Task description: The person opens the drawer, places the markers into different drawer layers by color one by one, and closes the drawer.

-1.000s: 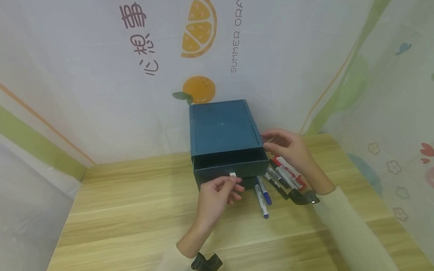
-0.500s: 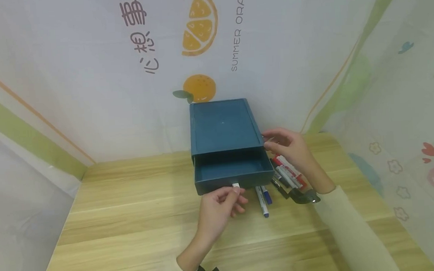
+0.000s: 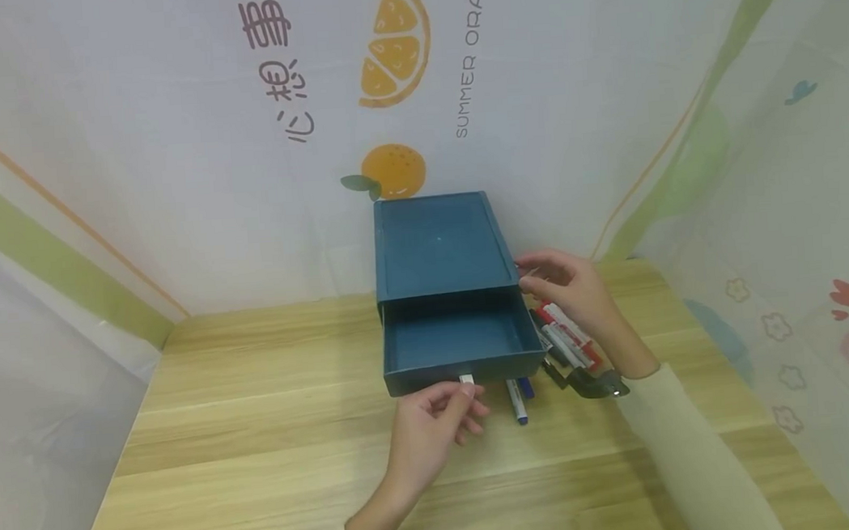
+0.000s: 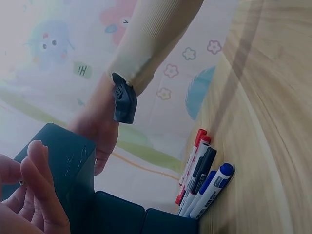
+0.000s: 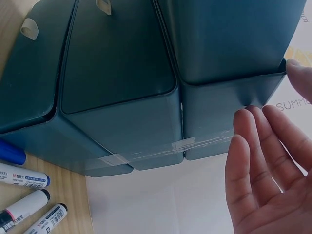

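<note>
A dark teal drawer unit [image 3: 438, 248] stands against the back curtain, its top drawer [image 3: 465, 335] pulled out, bare inside. My left hand [image 3: 423, 427] pinches the white pull tab [image 3: 465, 378] on that drawer's front between thumb and fingers. At the unit's right side, my right hand [image 3: 572, 292] steadies the casing. In the right wrist view that hand's fingers [image 5: 258, 156] are fairly straight against the side wall, the thumb at the upper edge. Two lower drawers [image 5: 117, 58] are closed, each with a pale tab.
Several whiteboard markers [image 3: 568, 341] with red and black caps lie on the wooden table [image 3: 260, 437] right of the unit. A blue-capped marker [image 3: 517, 405] lies in front. A curtain with an orange print [image 3: 393, 170] hangs close behind.
My left hand has drawn the top drawer out toward me, from slightly open to well open. My right hand has stayed at the unit's side.
</note>
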`<state>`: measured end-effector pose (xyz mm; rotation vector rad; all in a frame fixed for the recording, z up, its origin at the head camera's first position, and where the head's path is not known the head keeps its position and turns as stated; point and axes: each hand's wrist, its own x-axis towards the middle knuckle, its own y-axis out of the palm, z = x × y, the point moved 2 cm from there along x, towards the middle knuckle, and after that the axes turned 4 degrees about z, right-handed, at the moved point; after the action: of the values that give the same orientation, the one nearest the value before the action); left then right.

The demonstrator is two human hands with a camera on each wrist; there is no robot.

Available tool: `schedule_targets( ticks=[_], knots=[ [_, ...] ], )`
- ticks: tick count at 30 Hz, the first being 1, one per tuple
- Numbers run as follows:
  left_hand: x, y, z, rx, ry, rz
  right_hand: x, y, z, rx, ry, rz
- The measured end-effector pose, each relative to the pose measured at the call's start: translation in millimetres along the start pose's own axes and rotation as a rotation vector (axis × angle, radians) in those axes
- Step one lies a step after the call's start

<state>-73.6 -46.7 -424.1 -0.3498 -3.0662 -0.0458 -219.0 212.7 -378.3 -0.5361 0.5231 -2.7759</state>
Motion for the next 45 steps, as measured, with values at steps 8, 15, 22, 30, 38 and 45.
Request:
schedule_targets(
  ticks=[8, 15, 22, 30, 38, 45],
  knots=[
    [-5.2, 1.0, 1.7, 0.006, -0.024, 0.005, 0.3, 0, -1, 0.014, -0.013, 0.007],
    [-7.8, 0.7, 1.2, 0.000, -0.004, 0.007, 0.0, 1, -2, 0.026, -0.023, 0.002],
    [-11.0, -2.7, 0.0, 0.037, -0.043, 0.066, -0.1, 0, -1, 0.001, -0.016, -0.002],
    [-28.8, -12.5, -19.6, 0.138, -0.032, 0.291, -0.4, 0, -1, 0.002, -0.028, -0.011],
    [-47.7, -29.7, -74.0, 0.162, 0.349, 0.196, -6.1, 7, -3, 0.062, -0.058, -0.037],
    [-23.3, -67.2, -102.5, 0.200, 0.580, -0.027, -19.8, 12, -13, 0.063, -0.022, -0.062]
  ],
)
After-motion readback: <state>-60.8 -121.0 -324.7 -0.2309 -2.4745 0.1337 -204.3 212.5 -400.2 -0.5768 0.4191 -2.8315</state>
